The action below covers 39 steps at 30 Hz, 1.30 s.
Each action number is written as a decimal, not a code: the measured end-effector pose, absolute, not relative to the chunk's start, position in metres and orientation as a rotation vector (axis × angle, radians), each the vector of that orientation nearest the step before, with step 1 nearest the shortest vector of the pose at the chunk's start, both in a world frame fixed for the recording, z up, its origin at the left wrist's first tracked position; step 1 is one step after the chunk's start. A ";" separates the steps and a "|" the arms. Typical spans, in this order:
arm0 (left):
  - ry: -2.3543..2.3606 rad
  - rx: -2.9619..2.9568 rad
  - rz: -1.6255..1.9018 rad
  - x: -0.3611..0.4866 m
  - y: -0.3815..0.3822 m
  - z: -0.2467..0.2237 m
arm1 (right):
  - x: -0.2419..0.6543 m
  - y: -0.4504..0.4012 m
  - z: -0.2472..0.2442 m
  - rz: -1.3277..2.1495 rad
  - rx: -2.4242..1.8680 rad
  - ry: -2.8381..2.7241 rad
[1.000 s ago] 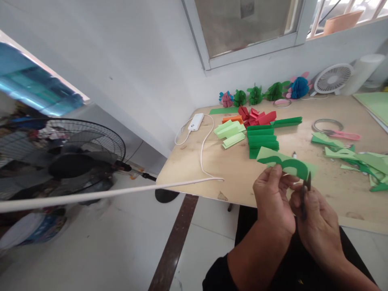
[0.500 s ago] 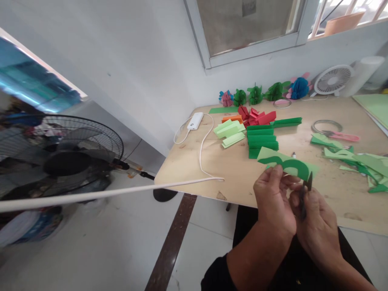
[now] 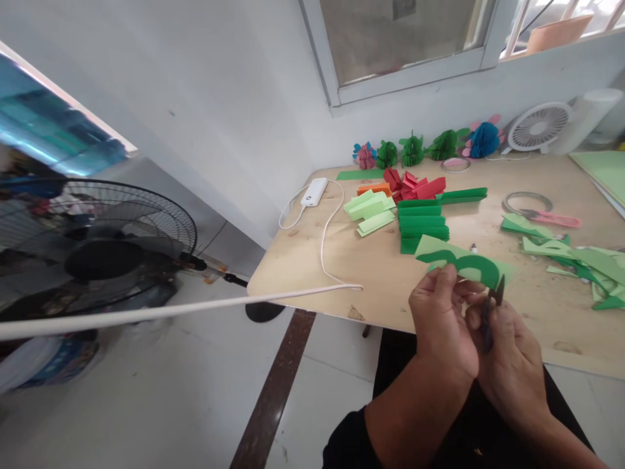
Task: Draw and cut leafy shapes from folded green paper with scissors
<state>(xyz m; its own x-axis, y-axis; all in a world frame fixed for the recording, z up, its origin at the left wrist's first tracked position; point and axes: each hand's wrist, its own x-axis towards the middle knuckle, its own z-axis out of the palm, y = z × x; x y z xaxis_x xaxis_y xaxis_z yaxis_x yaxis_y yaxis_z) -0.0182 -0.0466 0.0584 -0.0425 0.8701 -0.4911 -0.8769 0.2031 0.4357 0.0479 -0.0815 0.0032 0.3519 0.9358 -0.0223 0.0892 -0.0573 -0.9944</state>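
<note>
Over the near part of the table, my left hand [image 3: 442, 309] pinches a light green paper [image 3: 434, 245] together with a dark green curved paper cutout [image 3: 476, 266] lying against it. My right hand [image 3: 510, 352] is closed around dark scissors [image 3: 497, 296], whose blades point upward at the right end of the green paper. Fingers hide most of the scissors' handles. Just beyond my left hand lie stacked dark green folded papers [image 3: 420, 221], with light green folded strips [image 3: 368, 207] to their left and red folded papers [image 3: 415, 187] behind.
Green paper scraps [image 3: 566, 251] and pink-handled scissors [image 3: 556, 219] lie to the right. Honeycomb paper figures [image 3: 413, 151] and a small white fan [image 3: 540, 127] line the wall. A white cable [image 3: 195, 311] crosses the table's left edge near a floor fan [image 3: 107, 254].
The scissor blades have shifted very slightly at the paper's right end. Both hands keep their hold, and the view has tilted a little.
</note>
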 end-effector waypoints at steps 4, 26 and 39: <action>0.802 -0.009 1.424 -0.018 -0.047 0.061 | 0.048 -0.081 0.007 0.879 -1.494 -1.005; 0.788 0.000 1.436 -0.018 -0.046 0.062 | 0.047 -0.079 0.002 0.897 -1.443 -0.973; 0.789 -0.013 1.447 -0.016 -0.047 0.064 | 0.046 -0.079 0.002 0.920 -1.422 -0.951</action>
<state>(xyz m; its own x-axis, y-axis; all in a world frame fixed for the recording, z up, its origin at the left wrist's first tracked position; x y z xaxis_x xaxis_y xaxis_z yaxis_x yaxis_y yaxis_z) -0.0163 -0.0465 0.0636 -0.0775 0.8711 -0.4850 -0.8795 0.1694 0.4448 0.0458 -0.0789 0.0023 0.3676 0.9298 -0.0162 0.0471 -0.0360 -0.9982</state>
